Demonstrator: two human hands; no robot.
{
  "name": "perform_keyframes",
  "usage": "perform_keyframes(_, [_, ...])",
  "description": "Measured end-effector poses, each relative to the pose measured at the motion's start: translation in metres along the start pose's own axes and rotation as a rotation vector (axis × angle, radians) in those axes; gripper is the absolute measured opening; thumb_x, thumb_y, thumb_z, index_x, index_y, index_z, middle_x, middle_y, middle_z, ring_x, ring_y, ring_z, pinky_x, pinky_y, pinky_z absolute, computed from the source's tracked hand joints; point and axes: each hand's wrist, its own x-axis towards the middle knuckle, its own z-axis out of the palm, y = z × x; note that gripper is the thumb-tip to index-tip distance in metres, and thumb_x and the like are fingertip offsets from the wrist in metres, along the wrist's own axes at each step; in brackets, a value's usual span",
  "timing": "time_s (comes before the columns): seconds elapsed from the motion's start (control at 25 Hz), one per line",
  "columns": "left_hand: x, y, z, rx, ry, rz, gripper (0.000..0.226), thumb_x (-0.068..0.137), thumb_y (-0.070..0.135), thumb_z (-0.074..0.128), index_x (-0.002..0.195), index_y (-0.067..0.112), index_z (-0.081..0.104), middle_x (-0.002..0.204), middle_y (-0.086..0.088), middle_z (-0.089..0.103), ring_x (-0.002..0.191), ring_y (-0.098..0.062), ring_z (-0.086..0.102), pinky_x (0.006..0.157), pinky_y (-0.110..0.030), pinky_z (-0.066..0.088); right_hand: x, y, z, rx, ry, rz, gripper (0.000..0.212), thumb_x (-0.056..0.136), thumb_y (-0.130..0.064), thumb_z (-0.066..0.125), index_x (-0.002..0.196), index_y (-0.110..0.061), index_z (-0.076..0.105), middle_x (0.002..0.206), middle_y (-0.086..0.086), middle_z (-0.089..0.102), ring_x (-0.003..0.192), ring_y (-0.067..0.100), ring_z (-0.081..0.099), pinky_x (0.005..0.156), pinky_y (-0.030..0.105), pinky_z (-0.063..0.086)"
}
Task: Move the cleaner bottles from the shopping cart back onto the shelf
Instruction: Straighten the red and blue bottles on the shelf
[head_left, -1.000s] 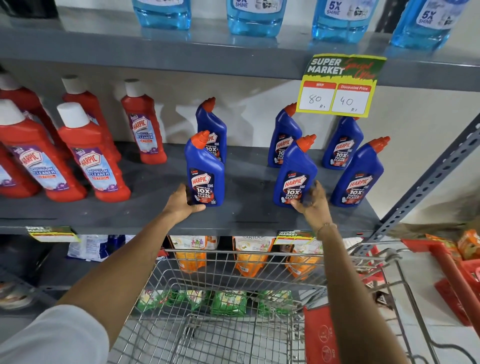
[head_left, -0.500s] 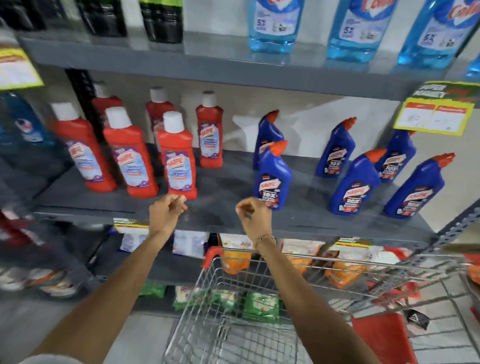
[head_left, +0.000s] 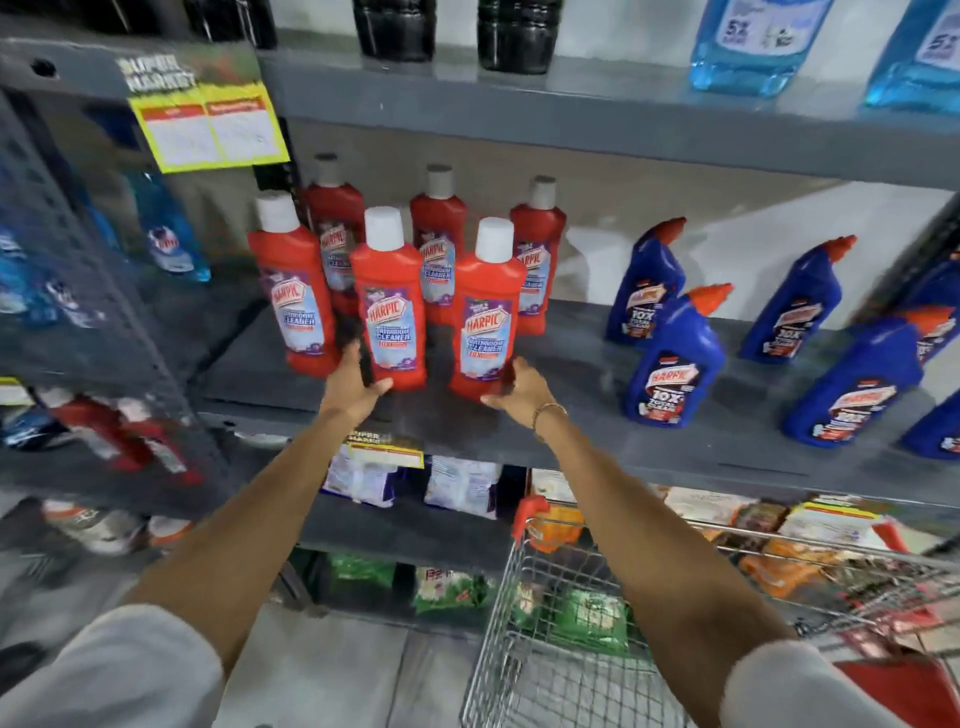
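Several red Harpic bathroom cleaner bottles with white caps stand in two rows on the grey middle shelf (head_left: 571, 441). My left hand (head_left: 353, 387) wraps the base of the middle front red bottle (head_left: 388, 312), its fingers in the gap beside the left front red bottle (head_left: 296, 306). My right hand (head_left: 519, 389) cups the base of the right front red bottle (head_left: 485, 317). Both bottles stand upright on the shelf. Several blue Harpic toilet cleaner bottles (head_left: 675, 364) stand further right on the same shelf. The wire shopping cart (head_left: 524, 597) is at the lower right.
The shelf above (head_left: 519, 109) carries dark bottles and light blue bottles, with a yellow price tag (head_left: 208, 130) hanging at its left. A perforated grey upright (head_left: 104, 291) rises at the left. Packets fill the lower shelves behind the cart.
My view and both hands have swung left, from the blue bottles to the red ones. My hands, loosely closed half a second ago, now hold the bases of two front red bottles.
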Motion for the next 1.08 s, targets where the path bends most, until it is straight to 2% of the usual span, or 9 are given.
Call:
perform_keyframes(0.08, [0.015,-0.006,-0.001,0.045,-0.05,0.023,0.06,0.078,0.012,0.071,0.129,0.0,0.041,0.135,-0.02,0.053,0.123,-0.035,0.052,0.105,-0.047,0.041,0.008,0.0,0.008,-0.025,0.032,0.013,0.069,0.07,-0.013,0.078,0.129,-0.004,0.043,0.132,0.015,0.054,0.121,0.03,0.05,0.101,0.034,0.04])
perform_keyframes(0.16, [0.023,-0.011,-0.003,0.049,-0.036,0.025,0.056,0.075,0.012,0.074,0.122,-0.002,0.048,0.129,-0.021,0.058,0.116,-0.035,0.057,0.101,-0.048,0.045,0.013,0.002,0.009,-0.039,0.071,0.018,0.068,0.068,-0.013,0.08,0.127,-0.004,0.047,0.128,0.015,0.058,0.118,0.03,0.053,0.1,0.035,0.042])
perform_keyframes(0.36, [0.027,-0.013,0.004,-0.042,-0.031,0.047,0.054,0.07,0.01,0.078,0.115,-0.003,0.053,0.123,-0.021,0.063,0.112,-0.032,0.06,0.1,-0.045,0.047,0.018,0.01,-0.005,-0.143,0.067,-0.007,0.061,0.067,-0.012,0.08,0.121,-0.003,0.052,0.122,0.017,0.062,0.112,0.031,0.058,0.098,0.036,0.045])
perform_keyframes(0.48, [0.025,-0.005,0.013,-0.053,-0.063,0.076,0.057,0.071,0.01,0.077,0.121,0.0,0.051,0.127,-0.019,0.061,0.115,-0.03,0.059,0.099,-0.038,0.044,0.017,0.017,-0.018,-0.121,0.046,0.029,0.058,0.068,-0.008,0.079,0.12,-0.003,0.054,0.121,0.016,0.063,0.111,0.03,0.059,0.101,0.04,0.045])
perform_keyframes(0.6, [0.025,-0.002,0.017,-0.066,-0.08,0.09,0.06,0.073,0.01,0.075,0.126,0.001,0.048,0.131,-0.018,0.058,0.119,-0.03,0.056,0.098,-0.032,0.039,0.016,0.023,-0.026,-0.126,0.061,0.049,0.057,0.069,-0.007,0.078,0.121,-0.005,0.054,0.121,0.014,0.063,0.11,0.028,0.058,0.1,0.036,0.045])
perform_keyframes(1.08, [0.017,0.004,0.014,-0.011,-0.124,0.096,0.064,0.08,0.016,0.069,0.135,0.004,0.038,0.137,-0.015,0.054,0.126,-0.031,0.051,0.108,-0.044,0.039,0.014,0.027,-0.031,-0.12,0.067,0.073,0.056,0.07,-0.007,0.077,0.121,-0.005,0.052,0.123,0.013,0.062,0.111,0.027,0.057,0.101,0.038,0.045])
